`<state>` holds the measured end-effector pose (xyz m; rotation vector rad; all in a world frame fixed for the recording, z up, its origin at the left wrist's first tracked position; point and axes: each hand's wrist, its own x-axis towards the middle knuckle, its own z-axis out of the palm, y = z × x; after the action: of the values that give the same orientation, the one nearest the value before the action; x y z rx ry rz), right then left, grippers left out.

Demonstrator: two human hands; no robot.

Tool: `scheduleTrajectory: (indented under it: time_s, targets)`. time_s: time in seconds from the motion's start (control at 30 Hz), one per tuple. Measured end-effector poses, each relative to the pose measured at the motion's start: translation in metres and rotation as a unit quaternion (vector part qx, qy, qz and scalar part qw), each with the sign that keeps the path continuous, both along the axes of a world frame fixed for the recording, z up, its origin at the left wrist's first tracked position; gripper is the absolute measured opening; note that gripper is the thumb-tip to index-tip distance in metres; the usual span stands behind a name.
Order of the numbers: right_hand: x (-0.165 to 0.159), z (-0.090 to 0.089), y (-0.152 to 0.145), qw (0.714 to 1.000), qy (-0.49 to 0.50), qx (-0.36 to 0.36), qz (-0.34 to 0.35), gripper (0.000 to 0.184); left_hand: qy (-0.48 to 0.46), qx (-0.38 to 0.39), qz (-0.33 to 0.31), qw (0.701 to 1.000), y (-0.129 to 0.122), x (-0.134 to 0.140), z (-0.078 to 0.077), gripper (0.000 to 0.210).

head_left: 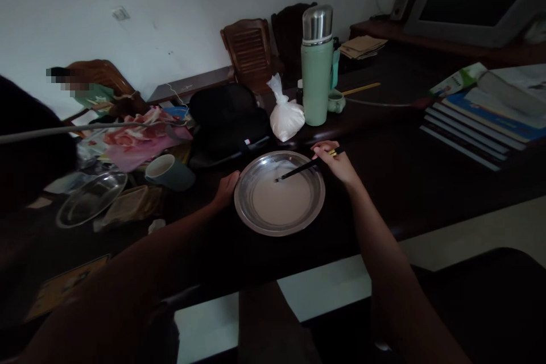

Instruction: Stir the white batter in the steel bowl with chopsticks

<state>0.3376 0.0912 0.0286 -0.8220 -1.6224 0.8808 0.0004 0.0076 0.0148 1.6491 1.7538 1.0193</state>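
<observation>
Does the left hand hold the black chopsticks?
No, the right hand holds the black chopsticks, while the left hand is at the edge of the metal bowl.

Two bare forearms (pixel 379 233), bare hands (pixel 336 164)

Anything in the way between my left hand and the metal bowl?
Nothing visible; your left hand is at the rim of the metal bowl. Black chopsticks in your right hand cross the opposite side.

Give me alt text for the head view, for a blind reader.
A person's right hand holds a thin black stick in a round silver metal bowl of pale mixture, left hand at its rim. Behind stand a knotted translucent plastic bag of white material and a tall, silver-lidded, pale-green flask.
</observation>
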Motion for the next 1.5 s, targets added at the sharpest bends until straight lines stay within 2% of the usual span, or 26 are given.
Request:
scheduleTrajectory:
  time_s: [0.17,0.37,0.53,0.73,0.9,1.07,1.27,1.43,1.5]
  targets:
    - [-0.0021,0.0017,-0.0041,0.998,-0.039,0.011,0.039,0.044,-0.005,0.009,-0.006,1.0,-0.0006,0.0001,-0.0003,0.049]
    - [0.0004,0.0039,-0.0035,1.0,-0.001,-0.015,-0.01,0.047,-0.008,0.008,-0.011,1.0,-0.0029,0.0017,0.0018,0.05]
    - [-0.0026,0.006,-0.0078,0.998,-0.038,-0.014,0.055,0.042,-0.011,0.009,-0.006,1.0,-0.0024,0.0011,0.0,0.05]
    - [0.0,0.006,-0.0058,1.0,-0.014,-0.02,0.012,0.042,-0.017,0.021,-0.004,1.0,-0.0007,-0.0009,-0.0026,0.048]
    - [-0.0024,0.0064,-0.0078,0.996,-0.044,-0.02,0.073,0.039,-0.019,-0.001,0.005,1.0,-0.0003,0.0003,0.0017,0.046]
    - [-0.0002,0.005,-0.0038,1.0,-0.006,-0.012,0.011,0.041,-0.026,0.002,0.016,1.0,0.0,0.0013,0.0024,0.046]
    - [-0.0011,0.0052,-0.006,0.996,-0.049,-0.012,0.071,0.038,-0.035,0.001,0.01,0.999,-0.0012,0.0022,0.0031,0.046]
    - [0.0011,0.003,-0.0028,1.0,-0.01,-0.021,0.014,0.039,-0.035,-0.002,0.022,0.999,0.0001,0.0025,0.0024,0.048]
    - [0.0015,0.0036,-0.0038,0.999,-0.014,-0.02,0.029,0.039,-0.038,-0.003,0.029,0.999,0.0012,0.0024,0.0016,0.048]
